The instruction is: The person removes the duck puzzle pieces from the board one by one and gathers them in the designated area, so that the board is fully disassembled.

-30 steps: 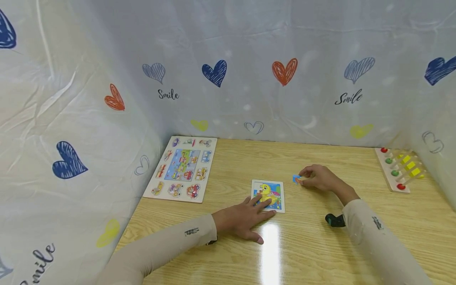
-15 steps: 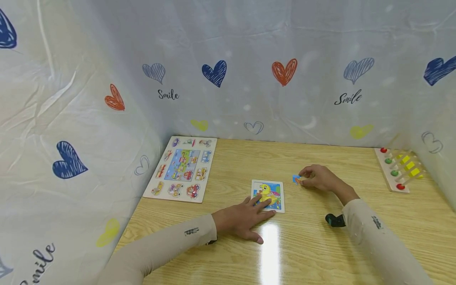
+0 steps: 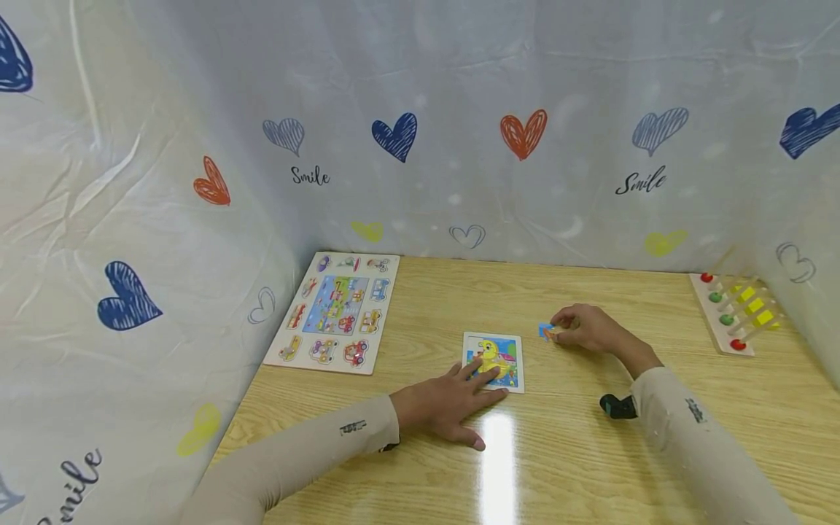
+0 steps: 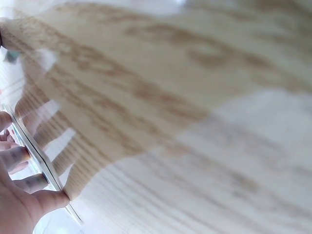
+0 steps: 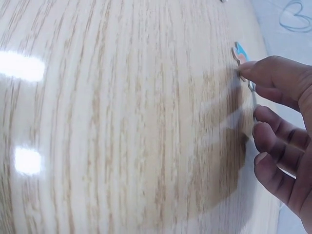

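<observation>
**Puzzle piece (image 3: 545, 332) in a light pinch**

Nearest me, the left hand (image 3: 453, 403) lies flat, fingers spread wide over the lower-left of a duck puzzle (image 3: 507, 356). Pressing unevenly could skid its thin, pale-edged square across the smooth, glossy tabletop (image 3: 564, 452), or jog the pieces under the palm side.

Beyond and to the right, thumb and forefinger of the right hand (image 3: 584, 327) nip the piece by one end, the rest curled in. So small a hold, I'd judge, could let it twist or drop; whether it touches the wood grain below, I can't tell. It's a thin, knobbly-edged chip, blue and orange, well apart from its frame.

Farther off: a flat vehicle board (image 3: 339, 346) left, a pegged wooden toy (image 3: 730, 333) with round red and green bits right, then creased, heart-printed sheeting (image 3: 433, 197).
</observation>
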{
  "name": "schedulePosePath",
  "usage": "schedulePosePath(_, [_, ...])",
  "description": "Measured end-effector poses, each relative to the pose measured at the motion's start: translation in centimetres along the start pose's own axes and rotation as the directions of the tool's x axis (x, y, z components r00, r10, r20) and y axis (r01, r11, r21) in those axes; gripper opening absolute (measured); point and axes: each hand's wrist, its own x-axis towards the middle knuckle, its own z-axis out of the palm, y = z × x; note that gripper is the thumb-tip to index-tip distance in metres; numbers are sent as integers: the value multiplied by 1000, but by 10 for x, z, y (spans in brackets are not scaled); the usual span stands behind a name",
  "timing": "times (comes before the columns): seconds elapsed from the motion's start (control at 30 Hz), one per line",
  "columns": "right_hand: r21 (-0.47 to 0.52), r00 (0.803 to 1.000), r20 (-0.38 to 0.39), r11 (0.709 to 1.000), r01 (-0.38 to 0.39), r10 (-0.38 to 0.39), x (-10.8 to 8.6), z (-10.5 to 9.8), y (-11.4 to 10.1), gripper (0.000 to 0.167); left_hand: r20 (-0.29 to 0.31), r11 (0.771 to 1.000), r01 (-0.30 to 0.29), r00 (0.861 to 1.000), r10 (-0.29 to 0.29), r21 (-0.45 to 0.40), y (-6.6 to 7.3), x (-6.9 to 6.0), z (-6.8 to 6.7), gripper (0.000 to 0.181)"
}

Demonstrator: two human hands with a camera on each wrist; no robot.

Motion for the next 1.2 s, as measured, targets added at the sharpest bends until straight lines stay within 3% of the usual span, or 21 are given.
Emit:
schedulePosePath(0.27, [36,997,15,997,71,-71,4,3,-14,29,-13,1000,-5,1000,5,-4,-1,-2,1,90])
schedulePosePath(0.57, [130,971,131,974,184,-200,20,15,-49,29,-8,1000,0,1000,0,6,-1,-2,-1,89])
schedulePosePath(0.87, [139,950,234,974,178,-207,37,34,-67,31,14,1000,-3,1000,3,-2,-2,0,1,90])
schedulePosePath(1.2, [78,927,306,976,204,-218,43,42,-80,39,16,1000,-4,1000,4,-19,-2,1,-1,90])
